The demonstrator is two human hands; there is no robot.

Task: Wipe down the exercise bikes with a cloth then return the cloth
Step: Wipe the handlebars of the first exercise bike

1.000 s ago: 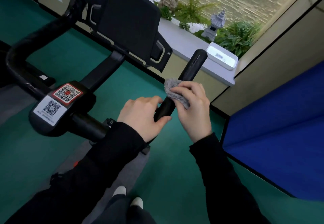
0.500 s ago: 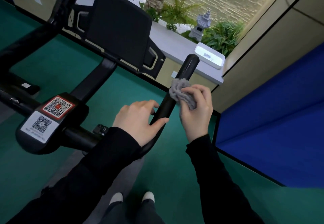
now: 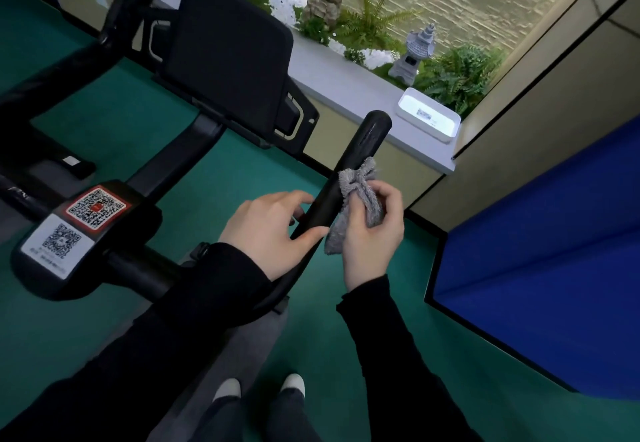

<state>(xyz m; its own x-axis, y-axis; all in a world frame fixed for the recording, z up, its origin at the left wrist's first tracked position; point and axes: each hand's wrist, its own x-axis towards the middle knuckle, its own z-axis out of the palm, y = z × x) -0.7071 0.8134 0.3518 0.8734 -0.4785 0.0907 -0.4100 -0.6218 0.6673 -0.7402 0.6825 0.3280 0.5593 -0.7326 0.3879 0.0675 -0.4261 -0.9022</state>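
Looks down from the head camera on the front of an exercise bike [image 3: 194, 151] standing on green flooring [image 3: 114, 112]. Grips the right handlebar horn [image 3: 360, 151] low down with the left hand [image 3: 270, 230], with the thumb curled over the near side and the fingers round the far side. Holds a grey cloth [image 3: 356, 199] bunched in the right hand [image 3: 375, 234], with the fingers curled round it. Presses it against the right flank of that same horn, just above the left hand and well short of the horn's rounded tip. Lets the cloth's lower end hang beside the left thumb. Wears black sleeves [image 3: 194, 320] on both arms.

Takes in two QR-code stickers [image 3: 79, 223], one red-bordered and one white, on the centre block of the handlebars. Takes in the black back of the console screen [image 3: 225, 57] beyond them and the left horn [image 3: 128, 2] rising at the far left. Catches light shoe tips [image 3: 227, 388] at the bottom edge. Further off, takes in a white tray [image 3: 429, 116] near the right end of a pale ledge [image 3: 339, 74], close to a small stone lantern [image 3: 415, 50] and ferns [image 3: 457, 78]. Meets a blue panel [image 3: 554, 234] along the right side.
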